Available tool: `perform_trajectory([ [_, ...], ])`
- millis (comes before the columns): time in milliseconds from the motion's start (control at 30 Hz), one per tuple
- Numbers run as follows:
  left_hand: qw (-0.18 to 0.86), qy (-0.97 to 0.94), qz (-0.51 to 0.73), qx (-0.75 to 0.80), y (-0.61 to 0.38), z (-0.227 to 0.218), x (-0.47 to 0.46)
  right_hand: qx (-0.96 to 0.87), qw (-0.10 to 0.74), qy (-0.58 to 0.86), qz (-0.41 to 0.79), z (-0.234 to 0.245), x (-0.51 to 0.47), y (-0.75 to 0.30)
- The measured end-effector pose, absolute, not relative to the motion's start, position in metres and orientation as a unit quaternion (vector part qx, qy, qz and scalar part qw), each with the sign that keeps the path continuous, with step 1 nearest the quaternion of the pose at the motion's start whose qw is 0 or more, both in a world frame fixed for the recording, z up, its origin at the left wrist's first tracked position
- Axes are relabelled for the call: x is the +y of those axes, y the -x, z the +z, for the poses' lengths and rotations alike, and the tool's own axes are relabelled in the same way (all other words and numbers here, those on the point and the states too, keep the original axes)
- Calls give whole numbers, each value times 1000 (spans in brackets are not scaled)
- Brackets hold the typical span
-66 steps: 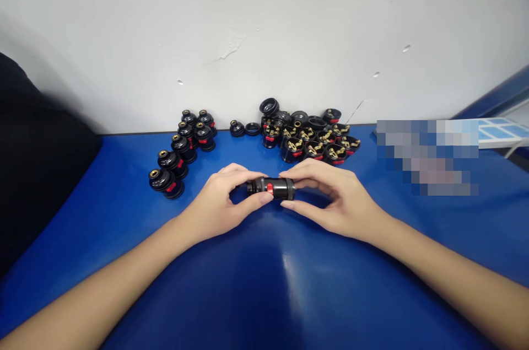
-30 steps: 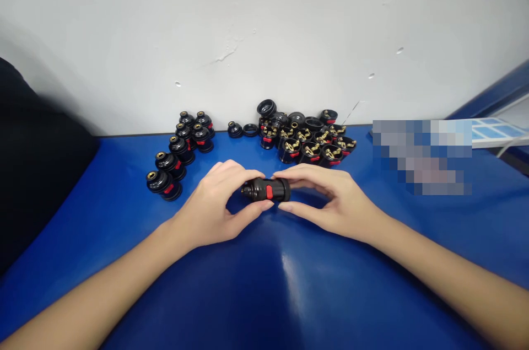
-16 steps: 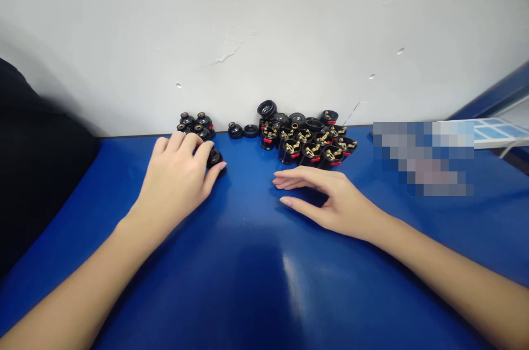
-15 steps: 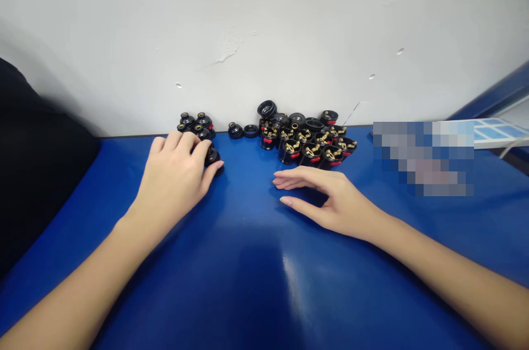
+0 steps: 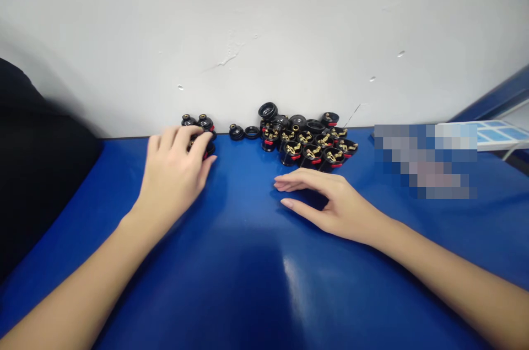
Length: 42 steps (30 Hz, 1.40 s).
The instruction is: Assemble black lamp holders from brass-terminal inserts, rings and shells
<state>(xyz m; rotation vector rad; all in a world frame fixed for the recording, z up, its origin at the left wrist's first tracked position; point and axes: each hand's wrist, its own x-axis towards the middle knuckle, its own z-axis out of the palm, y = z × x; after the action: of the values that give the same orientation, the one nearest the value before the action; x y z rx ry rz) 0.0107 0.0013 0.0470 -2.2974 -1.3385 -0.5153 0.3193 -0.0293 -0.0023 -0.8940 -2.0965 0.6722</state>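
My left hand (image 5: 173, 171) reaches to the back left of the blue table (image 5: 256, 273). Its fingers curl over a black lamp holder with a red tab (image 5: 209, 148), pressing it in among a cluster of assembled black holders (image 5: 205, 122) by the wall; most of that cluster is hidden under the hand. My right hand (image 5: 326, 198) rests on the table to the right of centre, fingers stretched out and slightly apart, holding nothing. Just beyond its fingertips lies a pile of open black sockets with brass contacts and red tabs (image 5: 313, 143).
A loose black cap (image 5: 236, 132) and a black ring (image 5: 252, 132) lie by the white wall between the two groups. A dark bulky shape (image 5: 37, 162) fills the left edge. A blurred patch (image 5: 425, 160) and a white-and-blue sheet (image 5: 496, 135) sit at the right.
Both hands held the assembled holder at the centre; my left hand then carried it to the left cluster and has pushed it further back. My right hand let go and stays flat.
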Motion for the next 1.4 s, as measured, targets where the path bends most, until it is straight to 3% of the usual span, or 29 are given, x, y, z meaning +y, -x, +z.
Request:
perform_trajectory([
  [133,120,902,-187,-369,-25,29,-5,-825,362,357,246,0,-31,-319],
  [400,9,913,-111,-393,-29,-6,-9,-861,337,340,172,3,-34,-318],
  [600,-3,912,-110,-396,-28,-5,-9,-881,316,332,119,3,-35,-317],
  [767,3,915,-92,-394,-29,-2,-9,-871,349,345,-29,7,-29,-320],
  [933,-2,912,-104,-396,-29,-3,-8,-848,313,404,-144,5,-18,-325],
  [1400,4,918,-98,-385,-25,-3,-6,-884,289,352,-109,7,-25,-320],
])
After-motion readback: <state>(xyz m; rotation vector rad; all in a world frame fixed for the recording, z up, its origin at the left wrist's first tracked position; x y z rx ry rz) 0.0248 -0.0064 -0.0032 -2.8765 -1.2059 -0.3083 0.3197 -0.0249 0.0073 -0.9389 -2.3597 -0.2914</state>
